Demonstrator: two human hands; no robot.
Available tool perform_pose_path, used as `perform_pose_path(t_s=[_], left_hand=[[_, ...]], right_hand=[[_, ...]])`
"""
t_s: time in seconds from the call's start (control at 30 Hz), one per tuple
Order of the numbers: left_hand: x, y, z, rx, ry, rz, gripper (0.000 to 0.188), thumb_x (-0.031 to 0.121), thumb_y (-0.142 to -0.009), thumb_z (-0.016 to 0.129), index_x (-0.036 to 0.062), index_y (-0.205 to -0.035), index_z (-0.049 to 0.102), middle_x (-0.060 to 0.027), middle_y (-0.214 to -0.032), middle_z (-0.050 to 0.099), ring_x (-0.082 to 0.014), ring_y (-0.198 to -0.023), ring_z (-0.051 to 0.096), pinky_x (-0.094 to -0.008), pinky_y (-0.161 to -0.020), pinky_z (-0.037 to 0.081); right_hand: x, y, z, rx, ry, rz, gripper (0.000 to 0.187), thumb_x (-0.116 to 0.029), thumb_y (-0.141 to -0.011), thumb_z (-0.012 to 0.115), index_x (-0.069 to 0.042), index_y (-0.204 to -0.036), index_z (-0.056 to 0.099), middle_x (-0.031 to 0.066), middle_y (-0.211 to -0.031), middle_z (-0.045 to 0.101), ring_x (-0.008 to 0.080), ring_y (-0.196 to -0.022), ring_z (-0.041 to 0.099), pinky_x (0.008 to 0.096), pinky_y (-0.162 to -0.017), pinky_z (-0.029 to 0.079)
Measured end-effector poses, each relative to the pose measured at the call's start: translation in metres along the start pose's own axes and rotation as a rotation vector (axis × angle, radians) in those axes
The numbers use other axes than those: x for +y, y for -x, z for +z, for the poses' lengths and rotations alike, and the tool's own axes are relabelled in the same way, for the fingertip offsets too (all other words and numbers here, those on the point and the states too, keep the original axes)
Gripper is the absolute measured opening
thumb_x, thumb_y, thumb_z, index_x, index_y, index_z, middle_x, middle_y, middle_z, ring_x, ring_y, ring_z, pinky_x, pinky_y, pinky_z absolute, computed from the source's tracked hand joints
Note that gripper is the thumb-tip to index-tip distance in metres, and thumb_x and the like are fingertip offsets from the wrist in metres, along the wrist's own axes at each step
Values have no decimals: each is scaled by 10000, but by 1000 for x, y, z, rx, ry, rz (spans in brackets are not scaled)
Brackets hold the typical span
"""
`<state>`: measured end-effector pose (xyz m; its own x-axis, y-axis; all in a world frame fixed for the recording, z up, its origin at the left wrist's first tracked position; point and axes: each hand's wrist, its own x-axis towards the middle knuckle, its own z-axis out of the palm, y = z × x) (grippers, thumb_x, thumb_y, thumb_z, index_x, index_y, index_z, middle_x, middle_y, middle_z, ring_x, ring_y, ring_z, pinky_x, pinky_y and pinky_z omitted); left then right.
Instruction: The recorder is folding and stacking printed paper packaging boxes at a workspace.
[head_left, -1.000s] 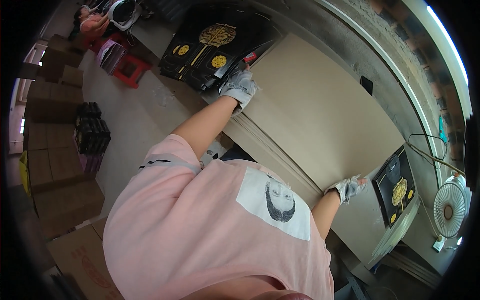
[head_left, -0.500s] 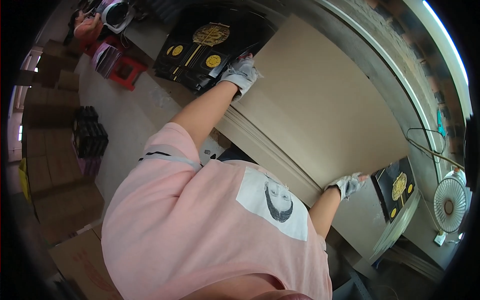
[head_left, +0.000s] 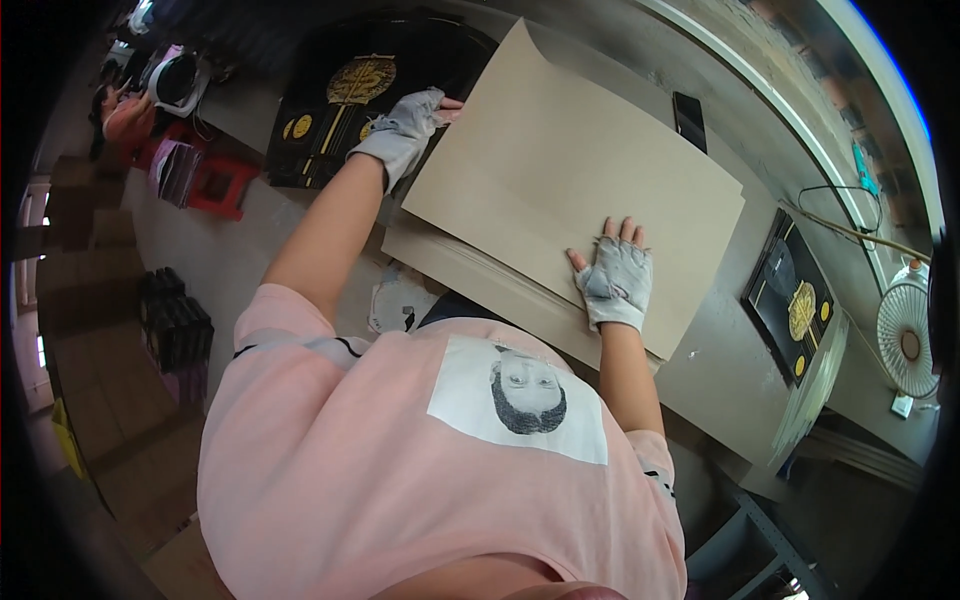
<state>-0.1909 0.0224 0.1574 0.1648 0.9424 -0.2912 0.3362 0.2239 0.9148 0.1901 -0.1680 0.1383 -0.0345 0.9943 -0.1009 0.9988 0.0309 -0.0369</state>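
Note:
A large grey-beige cardboard sheet [head_left: 560, 150] lies on top of a stack of similar sheets [head_left: 480, 262], slightly askew to them. My right hand [head_left: 618, 280], in a whitish fingerless glove, rests flat on the sheet near its front right part, fingers spread. At the sheet's left edge is my left hand [head_left: 405, 130], gloved alike, its bare fingertips reaching against that edge; the fingers look stretched rather than wrapped round it. Just beyond this hand lie black printed sheets with gold designs [head_left: 350, 85], partly covered by it.
A dark phone [head_left: 690, 122] lies behind the stack. Further right are another black-and-gold pile [head_left: 795, 295] and a white fan [head_left: 905, 325]. On the floor to the left stand a red stool [head_left: 222, 185] and brown cartons [head_left: 130, 340]. Another person [head_left: 125, 118] sits far left.
The cardboard sheet has come down and back over the stack, uncovering the phone. My right hand has left the sheet's right edge and now lies flat on top. My left hand has shifted left.

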Motion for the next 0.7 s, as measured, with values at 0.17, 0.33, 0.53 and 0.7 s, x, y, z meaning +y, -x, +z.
perform_pose_path(t_s=[0.17,0.33,0.53,0.7], left_hand=[[4,0,73,-98,-354,460,1016,455,-881,806,17,-1624,269,-292,-1603,385,-377,-1514,366,-381,-1243,289],[34,36,155,-85,-965,425,880,637,-906,661,248,-1628,343,-231,-1711,169,-429,-1574,193,-489,-1267,236],[3,27,161,-21,-1111,421,827,597,-936,628,226,-1623,358,-224,-1696,226,-432,-1561,225,-497,-1256,258],[-11,12,171,66,-1088,482,815,592,-933,636,256,-1623,360,-174,-1701,248,-396,-1567,225,-476,-1264,253]], right_hand=[[-3,-1,-2,-21,14,-18,911,-672,-898,617,-69,-1556,432,255,-1617,383,427,-1504,358,551,-1193,323],[-4,1,4,-38,19,4,910,-678,-905,599,-79,-1566,419,241,-1633,366,421,-1515,341,563,-1204,300],[2,-7,15,64,-73,-3,726,-587,-925,623,-71,-1434,575,217,-1526,511,380,-1420,477,506,-1159,379],[0,-49,47,-73,-942,193,436,-451,-935,677,-36,-1069,696,110,-959,731,276,-915,680,439,-874,510]])
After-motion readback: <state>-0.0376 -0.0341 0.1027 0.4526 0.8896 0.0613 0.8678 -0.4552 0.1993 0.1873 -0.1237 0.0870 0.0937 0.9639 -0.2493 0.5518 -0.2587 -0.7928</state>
